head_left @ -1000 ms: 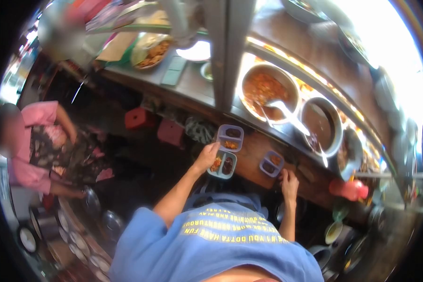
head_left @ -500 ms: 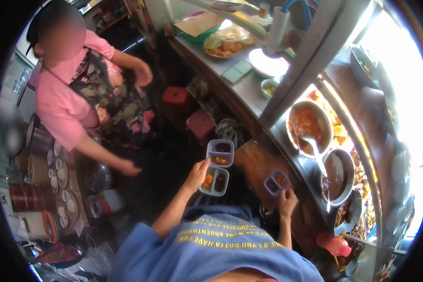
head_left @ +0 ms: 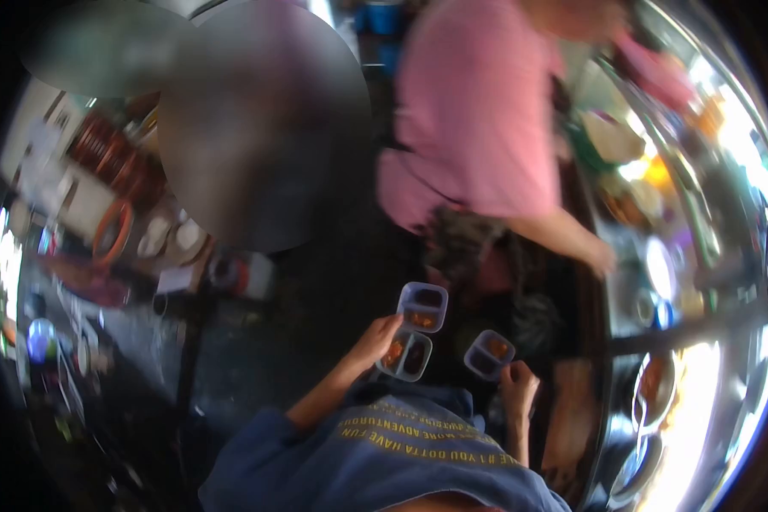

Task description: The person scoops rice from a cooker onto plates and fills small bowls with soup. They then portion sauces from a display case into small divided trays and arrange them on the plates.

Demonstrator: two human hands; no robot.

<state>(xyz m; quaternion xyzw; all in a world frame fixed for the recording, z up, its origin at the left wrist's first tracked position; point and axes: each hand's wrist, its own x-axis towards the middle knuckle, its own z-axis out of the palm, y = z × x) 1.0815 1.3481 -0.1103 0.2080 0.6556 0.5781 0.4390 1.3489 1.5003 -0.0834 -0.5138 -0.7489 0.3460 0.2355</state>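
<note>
My left hand (head_left: 375,343) is closed on two small divided containers side by side. The farther container (head_left: 423,307) is pale purple, with dark sauce in one compartment and orange food in the other. The nearer container (head_left: 404,356) looks whitish and holds similar contents. At the right, my right hand (head_left: 519,386) pinches the edge of a third divided container (head_left: 490,354), pale purple, with orange food and something dark in it. All three are held open side up, in front of my blue shirt.
A person in a pink shirt (head_left: 478,111) stands ahead, one arm reaching over the counter (head_left: 619,299) on the right. Pots (head_left: 657,388) with ladles sit at the lower right. A wooden stool or board (head_left: 570,418) is beside my right hand. Shelving with jars is at the left.
The view has turned left. The person in pink now appears centre-right, reaching to the counter. Both hands still hold the containers, and my right hand's container is nearer to the other two.
</note>
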